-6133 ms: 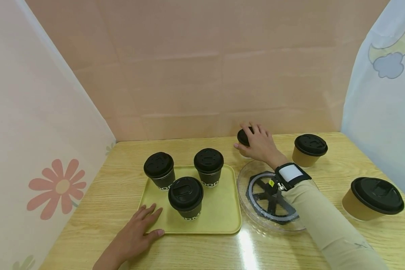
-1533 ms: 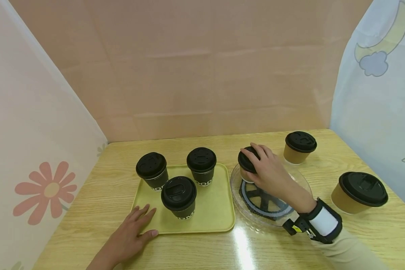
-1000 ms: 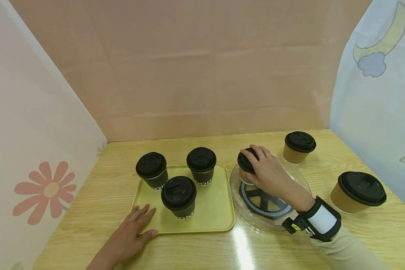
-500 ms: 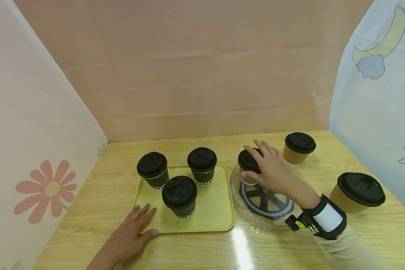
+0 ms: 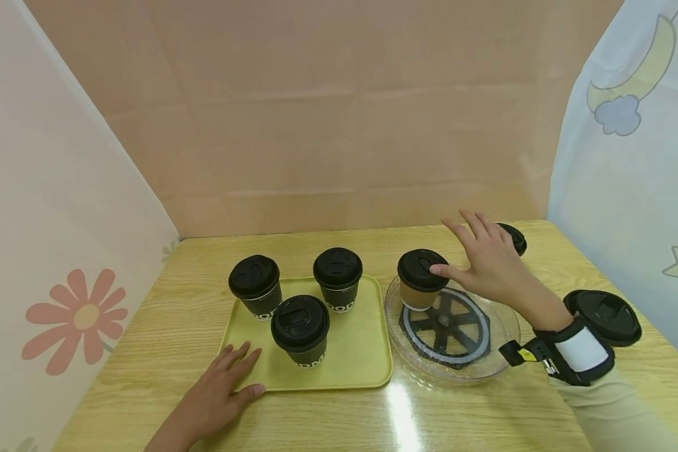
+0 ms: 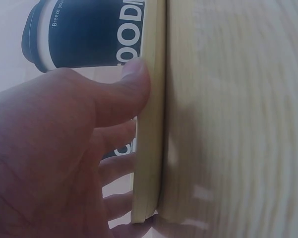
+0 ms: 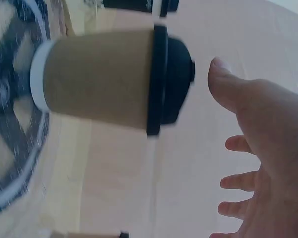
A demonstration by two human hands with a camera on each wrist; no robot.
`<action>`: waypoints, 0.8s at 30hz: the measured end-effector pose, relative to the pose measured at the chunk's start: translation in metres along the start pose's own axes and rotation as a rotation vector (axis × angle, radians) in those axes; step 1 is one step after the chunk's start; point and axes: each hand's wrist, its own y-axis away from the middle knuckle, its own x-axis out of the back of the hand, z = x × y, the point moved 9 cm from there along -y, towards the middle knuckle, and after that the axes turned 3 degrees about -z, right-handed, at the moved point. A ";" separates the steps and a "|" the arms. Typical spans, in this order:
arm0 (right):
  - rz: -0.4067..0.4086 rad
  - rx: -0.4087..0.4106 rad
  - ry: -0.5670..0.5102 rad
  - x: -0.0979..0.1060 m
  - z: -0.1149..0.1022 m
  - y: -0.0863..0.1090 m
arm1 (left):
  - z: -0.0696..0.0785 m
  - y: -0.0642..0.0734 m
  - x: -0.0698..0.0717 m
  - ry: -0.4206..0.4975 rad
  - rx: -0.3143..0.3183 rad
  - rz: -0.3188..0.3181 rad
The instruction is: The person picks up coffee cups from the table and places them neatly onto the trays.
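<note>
My left hand rests at the near left corner of a yellow tray. In the left wrist view its thumb touches the tray's rim and the fingers lie loosely along it. Three black lidded paper cups stand on the tray: one back left, one back right, one in front. A brown paper cup with a black lid stands upright on the left part of a clear round plate. My right hand is above the plate, fingers spread, apart from that cup in the right wrist view.
On the right, two more lidded brown cups sit mostly behind my right hand and wrist; their black lids show, one at the back, one nearer. A dark wheel shape shows through the plate. Fabric walls enclose the wooden table.
My right hand brought the brown cup from the back of the table onto the clear plate. It has since let go and moved right. The left hand stays on the tray.
</note>
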 end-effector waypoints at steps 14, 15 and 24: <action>-0.037 -0.143 0.000 0.004 0.054 0.003 | 0.002 -0.002 -0.003 0.001 -0.010 0.004; -0.047 -0.157 0.000 0.002 0.057 0.004 | 0.002 -0.002 -0.003 0.001 -0.011 0.005; -0.186 -0.319 0.064 -0.019 0.078 0.002 | -0.002 0.000 -0.001 -0.014 -0.005 0.004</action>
